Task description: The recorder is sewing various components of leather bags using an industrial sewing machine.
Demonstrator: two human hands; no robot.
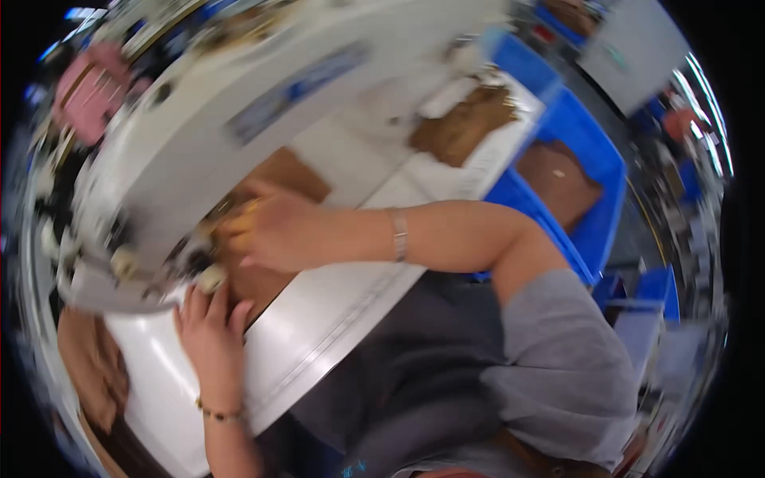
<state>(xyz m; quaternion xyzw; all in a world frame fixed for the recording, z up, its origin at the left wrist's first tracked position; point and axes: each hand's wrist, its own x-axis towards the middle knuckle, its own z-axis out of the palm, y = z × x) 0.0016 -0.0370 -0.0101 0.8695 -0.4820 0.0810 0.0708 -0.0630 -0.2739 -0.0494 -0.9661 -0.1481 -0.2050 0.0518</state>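
A white sewing machine (191,151) stands on a pale table in front of me. Brown fabric (263,288) lies under its needle area, and the part toward the back comes out behind my right arm. My left hand (209,323) rests at the near-left edge of this fabric, with fingers apart and the thumb stretched to one side. Across the fabric, close beside the needle area, is my right hand (283,231). Its fingers are bent and smeared by motion, with something yellow around them. Whether they pinch the cloth cannot be seen.
More brown fabric (94,366) hangs over the table's left side. Brown pieces (466,123) lie at the table's far right. Beyond that edge stands a blue bin (610,159) holding brown material (558,187). A pink garment (92,92) shows at the far left.
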